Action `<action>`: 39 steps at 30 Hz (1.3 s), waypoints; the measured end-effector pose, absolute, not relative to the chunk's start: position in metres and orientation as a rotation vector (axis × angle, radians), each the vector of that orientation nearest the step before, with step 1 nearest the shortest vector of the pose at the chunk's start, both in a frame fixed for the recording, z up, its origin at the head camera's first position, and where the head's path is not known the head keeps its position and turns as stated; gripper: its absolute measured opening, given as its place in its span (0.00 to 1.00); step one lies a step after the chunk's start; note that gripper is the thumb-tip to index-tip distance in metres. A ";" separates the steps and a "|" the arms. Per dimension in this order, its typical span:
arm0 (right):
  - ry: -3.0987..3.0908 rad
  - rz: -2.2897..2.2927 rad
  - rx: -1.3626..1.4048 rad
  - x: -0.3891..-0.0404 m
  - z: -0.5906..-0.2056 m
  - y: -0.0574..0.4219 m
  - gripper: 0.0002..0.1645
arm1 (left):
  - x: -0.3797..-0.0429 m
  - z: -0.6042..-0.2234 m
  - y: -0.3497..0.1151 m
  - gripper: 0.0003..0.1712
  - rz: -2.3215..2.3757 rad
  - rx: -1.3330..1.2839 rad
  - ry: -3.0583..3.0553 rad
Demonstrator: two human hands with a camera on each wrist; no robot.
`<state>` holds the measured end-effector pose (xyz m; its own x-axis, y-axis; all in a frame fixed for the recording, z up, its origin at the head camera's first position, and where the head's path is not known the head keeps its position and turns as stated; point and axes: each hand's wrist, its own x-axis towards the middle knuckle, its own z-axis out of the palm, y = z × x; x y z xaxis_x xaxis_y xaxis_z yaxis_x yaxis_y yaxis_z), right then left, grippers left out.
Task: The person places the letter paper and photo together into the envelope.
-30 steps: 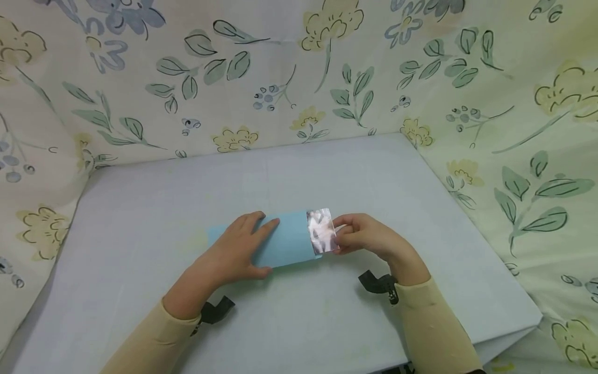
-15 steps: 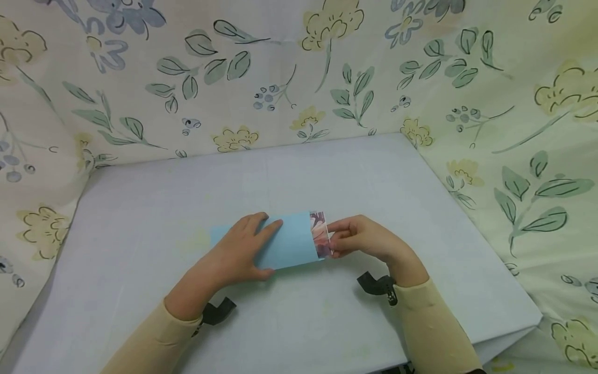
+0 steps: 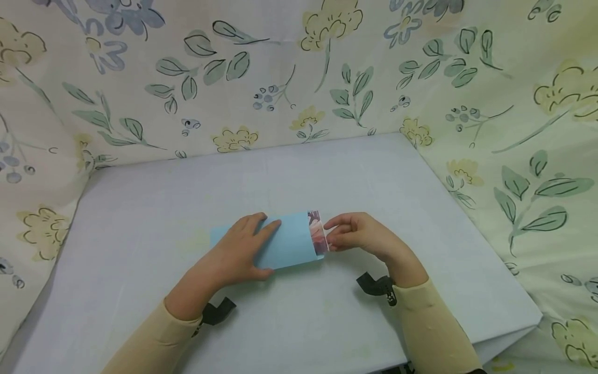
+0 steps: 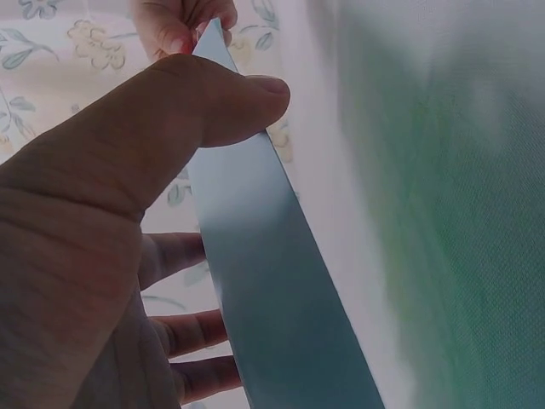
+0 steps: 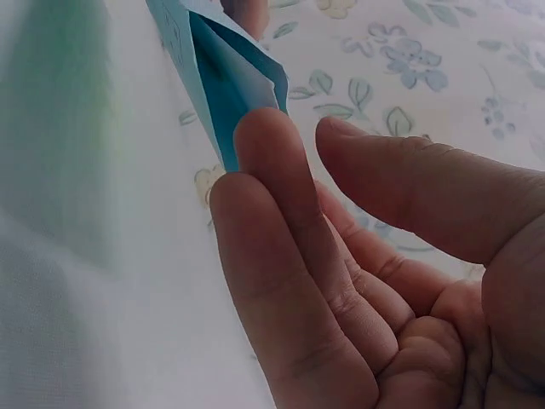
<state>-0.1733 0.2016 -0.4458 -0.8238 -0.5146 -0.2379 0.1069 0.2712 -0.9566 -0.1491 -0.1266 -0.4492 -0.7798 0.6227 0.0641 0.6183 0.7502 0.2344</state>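
Observation:
A light blue paper envelope (image 3: 291, 241) lies lengthwise in front of me, its open end to the right. From that end sticks a strip of a picture card (image 3: 317, 232) with pink and dark printing; the rest is hidden inside. My left hand (image 3: 235, 246) holds the envelope across its width, thumb on the near edge and fingers towards the far edge. My right hand (image 3: 362, 236) is at the card's outer edge, fingertips close to or touching it. In the right wrist view the thumb (image 5: 409, 179) stands apart from the extended fingers (image 5: 272, 264).
A white cloth covers the table (image 3: 303, 322). Behind it and at both sides hangs a curtain (image 3: 280, 78) with printed flowers and leaves. Black straps with mounts (image 3: 377, 284) sit at both wrists.
The card has slid left, deeper into the envelope, and its face looks printed rather than shiny silver. My right hand has moved slightly left, its thumb and fingers loosening. My left hand has barely moved.

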 end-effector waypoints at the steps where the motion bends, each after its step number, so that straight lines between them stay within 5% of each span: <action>1: 2.035 -1.585 -0.373 -0.173 -0.446 0.201 0.23 | -0.149 -0.449 -0.127 0.60 0.382 1.034 2.922; 39: 1.818 -1.512 -0.587 -0.170 -0.454 0.191 0.32 | -0.146 -0.451 -0.123 0.59 0.383 1.121 2.927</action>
